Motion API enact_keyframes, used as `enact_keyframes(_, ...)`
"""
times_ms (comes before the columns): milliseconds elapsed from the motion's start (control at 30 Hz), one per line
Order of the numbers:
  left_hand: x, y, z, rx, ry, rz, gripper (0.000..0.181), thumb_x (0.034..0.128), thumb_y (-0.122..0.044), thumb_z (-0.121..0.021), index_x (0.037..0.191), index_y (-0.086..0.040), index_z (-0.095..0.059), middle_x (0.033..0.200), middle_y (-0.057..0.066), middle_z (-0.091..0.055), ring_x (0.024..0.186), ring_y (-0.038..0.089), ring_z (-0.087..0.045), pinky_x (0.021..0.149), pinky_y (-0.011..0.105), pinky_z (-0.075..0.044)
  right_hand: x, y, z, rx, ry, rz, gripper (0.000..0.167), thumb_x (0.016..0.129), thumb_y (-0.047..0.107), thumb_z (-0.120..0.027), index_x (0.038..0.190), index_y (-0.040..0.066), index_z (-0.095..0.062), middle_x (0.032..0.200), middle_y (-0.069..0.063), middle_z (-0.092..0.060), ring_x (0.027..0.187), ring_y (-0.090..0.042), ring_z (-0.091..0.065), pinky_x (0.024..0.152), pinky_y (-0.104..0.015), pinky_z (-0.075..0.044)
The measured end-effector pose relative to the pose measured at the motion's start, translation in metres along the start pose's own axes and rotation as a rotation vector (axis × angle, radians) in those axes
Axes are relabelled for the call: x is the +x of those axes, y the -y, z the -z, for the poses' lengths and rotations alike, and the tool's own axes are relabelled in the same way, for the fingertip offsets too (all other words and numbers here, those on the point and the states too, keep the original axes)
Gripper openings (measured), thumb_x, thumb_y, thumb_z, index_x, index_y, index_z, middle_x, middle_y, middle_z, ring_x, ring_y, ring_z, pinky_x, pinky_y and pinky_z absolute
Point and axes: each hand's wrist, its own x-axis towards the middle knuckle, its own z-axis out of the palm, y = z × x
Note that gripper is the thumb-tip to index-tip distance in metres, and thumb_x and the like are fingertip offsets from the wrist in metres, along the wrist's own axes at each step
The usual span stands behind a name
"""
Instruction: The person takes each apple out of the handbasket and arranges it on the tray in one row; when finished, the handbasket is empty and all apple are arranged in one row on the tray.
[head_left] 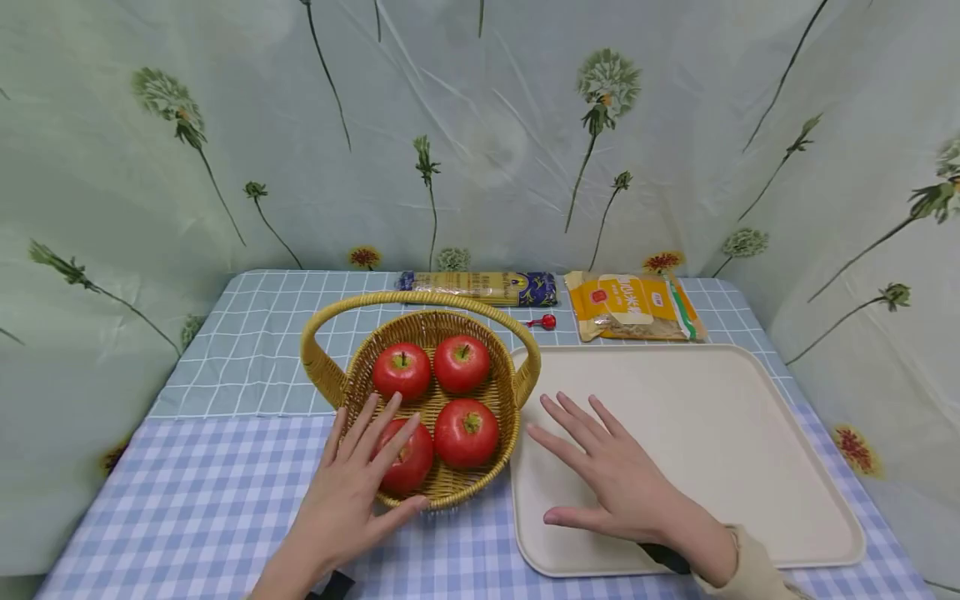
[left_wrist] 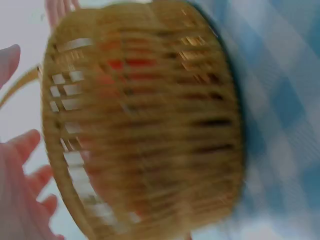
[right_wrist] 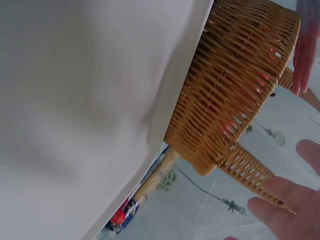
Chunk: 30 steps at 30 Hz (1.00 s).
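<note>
A wicker basket with a tall arched handle holds several red apples. My left hand spreads its fingers over the basket's front left rim and partly hides one apple. In the left wrist view the basket's woven side is blurred, with the fingers above its rim. To the basket's right, my right hand hovers with spread fingers over a cream tray. Neither hand holds anything. The right wrist view shows the basket beside the tray's edge.
Behind the basket lie a blue-and-yellow packet and an orange food bag. A small red object sits between basket and bag. Checked cloth covers the table, and a floral curtain hangs behind and at both sides.
</note>
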Motion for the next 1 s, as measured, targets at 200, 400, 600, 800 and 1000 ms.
enact_keyframes(200, -0.013, 0.016, -0.003, -0.062, -0.103, 0.095, 0.082, 0.0833, -0.063, -0.055, 0.149, -0.020, -0.033, 0.154, 0.008, -0.024, 0.140, 0.035, -0.016, 0.109, 0.054, -0.002, 0.009, 0.005, -0.001, 0.079, -0.148, 0.081, 0.075, 0.083, 0.059, -0.060, 0.143, 0.018, -0.043, 0.150, -0.006, -0.032, 0.137, -0.027, -0.028, 0.109, -0.045, -0.017)
enact_keyframes(400, -0.025, 0.018, -0.013, -0.092, -0.080, 0.164, 0.088, 0.0774, -0.054, -0.067, 0.149, -0.017, -0.033, 0.154, 0.012, -0.023, 0.141, 0.033, -0.012, 0.109, 0.055, -0.002, 0.028, 0.011, -0.008, 0.177, -0.324, 0.164, 0.058, 0.088, 0.051, -0.059, 0.135, 0.017, -0.053, 0.136, -0.005, -0.049, 0.124, -0.022, -0.046, 0.099, -0.042, -0.037)
enact_keyframes(600, -0.031, 0.019, -0.020, -0.138, -0.079, 0.205, 0.091, 0.0742, -0.048, -0.072, 0.149, -0.014, -0.032, 0.154, 0.015, -0.019, 0.142, 0.033, -0.007, 0.109, 0.055, 0.000, 0.043, 0.017, -0.015, 0.235, -0.368, 0.190, 0.054, 0.088, 0.047, -0.061, 0.129, 0.012, -0.058, 0.129, -0.005, -0.054, 0.116, -0.019, -0.052, 0.091, -0.041, -0.045)
enact_keyframes(800, -0.033, 0.023, -0.025, -0.217, -0.105, 0.207, 0.094, 0.0730, -0.044, -0.075, 0.151, -0.017, -0.028, 0.155, 0.014, -0.018, 0.141, 0.035, -0.006, 0.109, 0.053, 0.001, 0.054, 0.021, -0.021, 0.288, -0.323, 0.159, 0.057, 0.090, 0.047, -0.060, 0.133, 0.011, -0.054, 0.134, -0.009, -0.051, 0.120, -0.020, -0.050, 0.092, -0.041, -0.045)
enact_keyframes(1000, -0.033, 0.023, -0.033, -0.432, -0.159, 0.235, 0.084, 0.0753, -0.031, -0.076, 0.147, -0.012, -0.036, 0.153, 0.014, -0.019, 0.141, 0.037, 0.000, 0.106, 0.060, -0.002, 0.065, 0.024, -0.025, 0.292, -0.256, 0.124, 0.063, 0.091, 0.049, -0.056, 0.139, 0.010, -0.047, 0.141, -0.009, -0.044, 0.124, -0.023, -0.047, 0.095, -0.043, -0.043)
